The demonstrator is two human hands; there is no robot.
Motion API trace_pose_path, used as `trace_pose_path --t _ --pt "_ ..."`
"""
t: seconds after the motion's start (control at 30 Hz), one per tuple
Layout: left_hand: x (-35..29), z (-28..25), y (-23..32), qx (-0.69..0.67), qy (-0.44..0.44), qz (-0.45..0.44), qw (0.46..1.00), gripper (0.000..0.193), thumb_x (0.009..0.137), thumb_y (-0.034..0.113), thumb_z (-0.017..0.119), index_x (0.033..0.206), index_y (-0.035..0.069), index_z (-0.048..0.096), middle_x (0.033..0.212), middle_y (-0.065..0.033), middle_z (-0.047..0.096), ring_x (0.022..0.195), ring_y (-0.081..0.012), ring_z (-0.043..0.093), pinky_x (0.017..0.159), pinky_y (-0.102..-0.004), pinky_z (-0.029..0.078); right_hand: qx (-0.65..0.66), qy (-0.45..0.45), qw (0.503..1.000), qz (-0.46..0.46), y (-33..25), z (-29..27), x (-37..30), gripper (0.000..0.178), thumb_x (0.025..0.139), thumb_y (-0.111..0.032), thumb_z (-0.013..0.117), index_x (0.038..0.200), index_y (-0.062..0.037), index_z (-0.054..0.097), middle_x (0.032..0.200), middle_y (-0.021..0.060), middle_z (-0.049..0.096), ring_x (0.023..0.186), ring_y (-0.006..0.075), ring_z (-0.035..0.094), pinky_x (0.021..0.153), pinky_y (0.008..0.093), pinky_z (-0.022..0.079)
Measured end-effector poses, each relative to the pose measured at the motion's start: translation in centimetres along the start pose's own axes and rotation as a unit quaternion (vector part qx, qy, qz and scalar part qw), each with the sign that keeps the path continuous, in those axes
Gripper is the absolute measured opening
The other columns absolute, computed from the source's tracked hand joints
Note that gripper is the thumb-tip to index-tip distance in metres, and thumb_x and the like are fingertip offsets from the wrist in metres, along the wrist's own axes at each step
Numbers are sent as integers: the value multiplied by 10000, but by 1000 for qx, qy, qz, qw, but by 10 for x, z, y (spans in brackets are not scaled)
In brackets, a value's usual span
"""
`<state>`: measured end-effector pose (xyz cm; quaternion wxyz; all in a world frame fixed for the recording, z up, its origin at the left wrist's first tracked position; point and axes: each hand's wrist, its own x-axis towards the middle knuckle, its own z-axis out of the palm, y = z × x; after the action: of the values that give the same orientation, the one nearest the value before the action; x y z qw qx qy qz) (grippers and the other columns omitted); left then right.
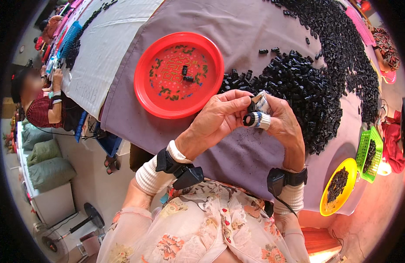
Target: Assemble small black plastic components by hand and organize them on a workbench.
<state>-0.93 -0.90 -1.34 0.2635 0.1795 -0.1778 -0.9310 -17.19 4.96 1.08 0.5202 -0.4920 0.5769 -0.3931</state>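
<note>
My two hands meet over the near side of the cloth-covered table. Between the fingertips is a small black cylindrical part (248,119), its round end facing left. My left hand (217,115) pinches at it with thumb and fingers. From the other side my right hand (284,118) closes on it, its thumb and a finger wrapped in white-and-blue material. Their grip partly hides the part. Just beyond lies a big heap of similar black parts (294,87). To the left, a round red tray (143,90) with a printed pattern holds a few of them.
More black parts (338,48) spread along the far right. A yellow tray (324,206) and a green basket (362,153) hold small dark pieces. At a white table (97,52) on the left sits a person in a striped top (38,111). A fan (93,215) stands lower left.
</note>
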Motion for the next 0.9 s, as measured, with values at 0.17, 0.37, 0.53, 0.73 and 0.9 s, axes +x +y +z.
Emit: trace_pose_path --t 0.17,0.37,0.53,0.73,0.9 --pt "-1 4 1 21 9 7 1000 242 878 83 508 1090 -33 526 990 -108 603 881 -159 594 770 -281 494 -38 6 998 -49 7 1 1 275 699 -228 701 790 -24 541 624 -20 502 585 45 411 504 240 371" --pt "-1 2 -1 33 15 13 999 237 875 79 513 1080 -38 535 978 -107 608 870 -157 595 766 -278 491 -47 12 997 -57 13 3 -1 265 724 -241 683 804 -24 553 593 6 502 565 53 412 497 245 373" --pt "0 3 -3 47 33 17 998 227 873 85 518 1067 -31 542 960 -96 612 838 -146 599 738 -268 496 -50 13 997 -51 3 7 -3 257 727 -228 682 815 -22 556 602 3 506 565 55 414 500 240 372" --pt "1 10 1 7 15 19 1000 211 870 85 523 1054 -15 549 949 -90 616 833 -145 602 727 -265 497 -4 47 997 -54 2 6 -1 281 697 -239 707 804 -30 555 615 -15 501 578 58 413 511 235 367" --pt "-1 10 0 7 13 19 1000 213 870 85 523 1056 -16 544 959 -95 616 841 -153 603 739 -273 498 -47 27 997 -57 1 0 0 330 671 -286 728 787 -34 549 625 -28 497 584 63 413 520 243 370"
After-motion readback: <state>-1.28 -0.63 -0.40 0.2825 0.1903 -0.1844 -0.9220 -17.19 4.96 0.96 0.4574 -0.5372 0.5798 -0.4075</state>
